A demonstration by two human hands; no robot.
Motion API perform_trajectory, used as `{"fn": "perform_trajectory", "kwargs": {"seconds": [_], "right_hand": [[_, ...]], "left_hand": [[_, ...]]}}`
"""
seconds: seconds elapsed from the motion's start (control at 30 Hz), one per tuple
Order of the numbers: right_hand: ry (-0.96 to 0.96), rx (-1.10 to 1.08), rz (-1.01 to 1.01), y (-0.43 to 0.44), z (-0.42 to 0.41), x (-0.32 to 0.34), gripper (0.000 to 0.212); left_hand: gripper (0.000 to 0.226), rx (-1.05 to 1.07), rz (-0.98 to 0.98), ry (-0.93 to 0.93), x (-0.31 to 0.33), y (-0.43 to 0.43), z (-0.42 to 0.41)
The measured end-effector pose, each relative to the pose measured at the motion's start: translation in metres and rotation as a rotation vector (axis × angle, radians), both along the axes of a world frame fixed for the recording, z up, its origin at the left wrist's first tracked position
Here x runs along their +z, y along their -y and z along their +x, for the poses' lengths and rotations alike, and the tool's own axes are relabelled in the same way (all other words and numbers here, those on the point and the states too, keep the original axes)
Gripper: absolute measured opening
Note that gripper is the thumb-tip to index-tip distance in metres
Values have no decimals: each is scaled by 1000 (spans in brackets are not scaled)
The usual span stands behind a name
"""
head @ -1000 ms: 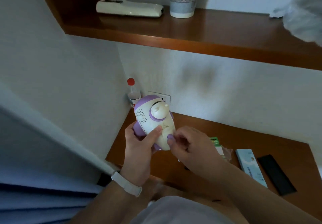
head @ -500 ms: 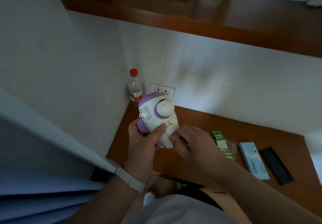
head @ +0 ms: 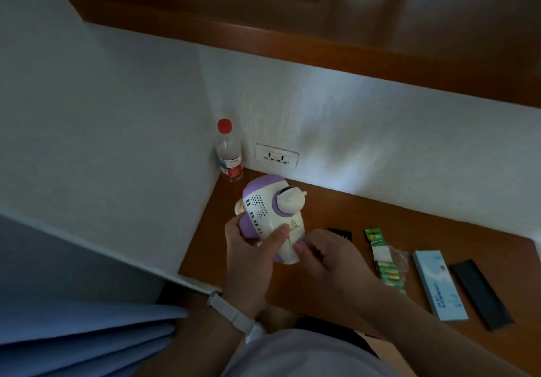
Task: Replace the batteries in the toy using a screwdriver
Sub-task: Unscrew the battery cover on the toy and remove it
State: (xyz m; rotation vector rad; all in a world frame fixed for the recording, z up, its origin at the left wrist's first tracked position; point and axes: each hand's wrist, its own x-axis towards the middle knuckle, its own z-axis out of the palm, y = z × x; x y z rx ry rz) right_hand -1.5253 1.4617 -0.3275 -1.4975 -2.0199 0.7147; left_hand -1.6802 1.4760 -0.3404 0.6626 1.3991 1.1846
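Left hand (head: 248,255) clamped round purple-white toy (head: 270,215), right hand (head: 328,259) pinching its underside; battery strip (head: 383,259) untouched near desk (head: 292,294) front edge, replacement seemingly barely begun.

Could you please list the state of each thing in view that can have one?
Toy: held off the desk by left hand.
Right hand: fingertips pressed on toy's lower body.
Bottle: upright, capped.
Battery pack: lying flat, wrapper torn open.
Blue box: flat, closed.

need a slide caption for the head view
Left hand holds a purple-and-white toy over the desk while right hand works at its base.
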Motion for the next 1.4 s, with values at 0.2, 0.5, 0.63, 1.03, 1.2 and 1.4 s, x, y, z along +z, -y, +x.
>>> {"fn": "perform_trajectory", "kwargs": {"seconds": [0.2, 0.5, 0.63, 1.03, 1.2, 1.4], "right_hand": [[2, -18, -19, -8, 1, -3, 30], [-84, -174, -219, -19, -8, 5, 32], [238, -81, -81, -28, -6, 19, 39], [42, -134, 103, -21, -7, 13, 34], [-36, -153, 182, -23, -9, 12, 32], [-51, -114, 117, -27, -9, 9, 36]], "left_hand": [[74, 42, -51, 53, -3, -7, 10], [75, -52, 122, -136, 3, -17, -3], [74, -53, 142, -135, 6, -16, -2], [71, -92, 201, -174, 8, -8, -7], [68, -52, 196, -139, 12, -5, -3], [70, -7, 179, -100, 8, -7, -6]]}}
